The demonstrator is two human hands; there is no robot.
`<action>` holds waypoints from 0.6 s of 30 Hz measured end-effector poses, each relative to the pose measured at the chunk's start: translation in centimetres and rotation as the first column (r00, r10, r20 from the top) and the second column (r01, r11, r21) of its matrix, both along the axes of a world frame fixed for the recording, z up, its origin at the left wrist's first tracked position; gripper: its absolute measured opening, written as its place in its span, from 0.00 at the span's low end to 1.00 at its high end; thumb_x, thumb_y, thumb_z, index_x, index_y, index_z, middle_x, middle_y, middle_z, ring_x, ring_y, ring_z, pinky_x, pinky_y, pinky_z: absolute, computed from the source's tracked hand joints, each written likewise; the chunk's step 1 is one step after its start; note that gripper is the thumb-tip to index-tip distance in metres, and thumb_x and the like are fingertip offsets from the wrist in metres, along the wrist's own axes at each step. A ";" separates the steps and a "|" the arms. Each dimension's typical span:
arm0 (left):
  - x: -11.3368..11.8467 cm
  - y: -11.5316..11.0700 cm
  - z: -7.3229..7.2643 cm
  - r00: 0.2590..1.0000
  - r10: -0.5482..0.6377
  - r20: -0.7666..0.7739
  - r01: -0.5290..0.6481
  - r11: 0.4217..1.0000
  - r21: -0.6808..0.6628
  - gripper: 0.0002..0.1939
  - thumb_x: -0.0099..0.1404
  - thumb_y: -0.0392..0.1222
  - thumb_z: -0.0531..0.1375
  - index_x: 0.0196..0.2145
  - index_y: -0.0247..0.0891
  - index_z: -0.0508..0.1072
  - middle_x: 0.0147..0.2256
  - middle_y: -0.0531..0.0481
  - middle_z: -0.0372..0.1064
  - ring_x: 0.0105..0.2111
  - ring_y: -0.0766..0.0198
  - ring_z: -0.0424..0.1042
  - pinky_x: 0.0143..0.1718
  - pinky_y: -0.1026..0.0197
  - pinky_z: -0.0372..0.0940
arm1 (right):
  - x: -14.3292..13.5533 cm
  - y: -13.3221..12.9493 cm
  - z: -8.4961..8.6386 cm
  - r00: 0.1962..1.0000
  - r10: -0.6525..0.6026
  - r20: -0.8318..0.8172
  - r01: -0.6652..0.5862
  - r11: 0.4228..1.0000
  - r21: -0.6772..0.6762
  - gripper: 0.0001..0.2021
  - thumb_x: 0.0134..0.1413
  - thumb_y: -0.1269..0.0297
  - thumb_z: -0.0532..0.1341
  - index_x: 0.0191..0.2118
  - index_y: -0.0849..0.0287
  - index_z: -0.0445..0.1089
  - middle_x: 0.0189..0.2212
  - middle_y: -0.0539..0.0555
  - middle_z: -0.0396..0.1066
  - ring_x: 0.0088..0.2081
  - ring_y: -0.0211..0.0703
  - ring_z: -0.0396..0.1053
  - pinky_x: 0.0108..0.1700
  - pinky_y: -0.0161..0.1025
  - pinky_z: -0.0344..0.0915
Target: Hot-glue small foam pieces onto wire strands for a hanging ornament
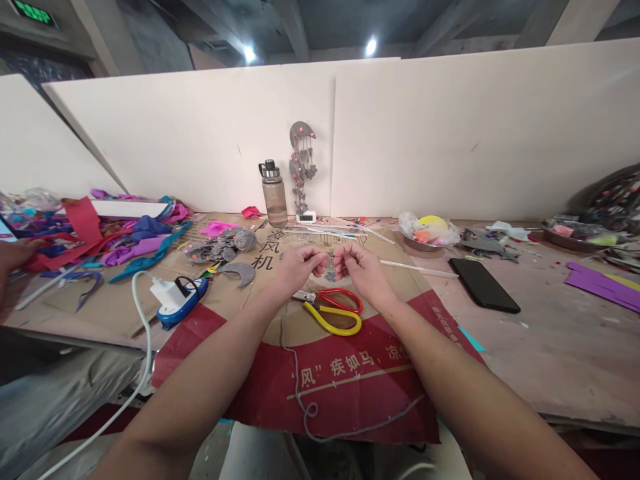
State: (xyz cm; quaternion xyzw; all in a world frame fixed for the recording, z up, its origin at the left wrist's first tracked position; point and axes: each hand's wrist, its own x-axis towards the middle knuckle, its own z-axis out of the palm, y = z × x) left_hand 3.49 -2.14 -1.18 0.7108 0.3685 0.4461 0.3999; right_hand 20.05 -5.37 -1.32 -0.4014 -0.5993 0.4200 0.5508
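Observation:
My left hand (301, 268) and my right hand (356, 268) are held close together over the cardboard, each with its fingers pinched. A strand of grey yarn (297, 373) runs from under my left hand down across the red printed part and curls near the front edge. What lies between my right fingertips is too small to make out. A small grey piece (331, 275) shows just below the gap between my hands. Right below them lie scissors (334, 310) with one red and one yellow handle.
A printed cardboard sheet (370, 400) covers the table's middle. Behind stand a water bottle (275, 197) and a grey moon-shaped hanging ornament (303, 137). A phone (483, 285) lies right; a blue power strip (183, 305) and felt scraps (133, 250) lie left. Another person's hand (15, 257) is far left.

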 end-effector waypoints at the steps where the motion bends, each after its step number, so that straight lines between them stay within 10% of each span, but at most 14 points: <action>1: 0.0 0.0 -0.1 1.000 -0.006 -0.021 0.007 1.000 0.006 0.17 0.60 0.54 0.60 0.26 0.36 0.73 0.23 0.51 0.70 0.22 0.68 0.66 0.25 0.66 0.61 | -0.1 -0.1 0.1 1.000 0.007 -0.006 -0.007 1.000 0.003 0.10 0.54 0.55 0.56 0.33 0.56 0.64 0.27 0.48 0.65 0.25 0.34 0.65 0.29 0.36 0.69; 18: -0.2 -0.1 -0.3 0.977 0.042 -0.210 -0.028 0.997 0.066 0.12 0.60 0.47 0.58 0.27 0.37 0.76 0.20 0.53 0.68 0.21 0.67 0.65 0.24 0.65 0.57 | 0.0 -0.6 0.0 0.833 -0.288 0.473 0.102 0.920 0.380 0.05 0.56 0.67 0.55 0.30 0.57 0.66 0.27 0.50 0.68 0.28 0.37 0.63 0.33 0.36 0.59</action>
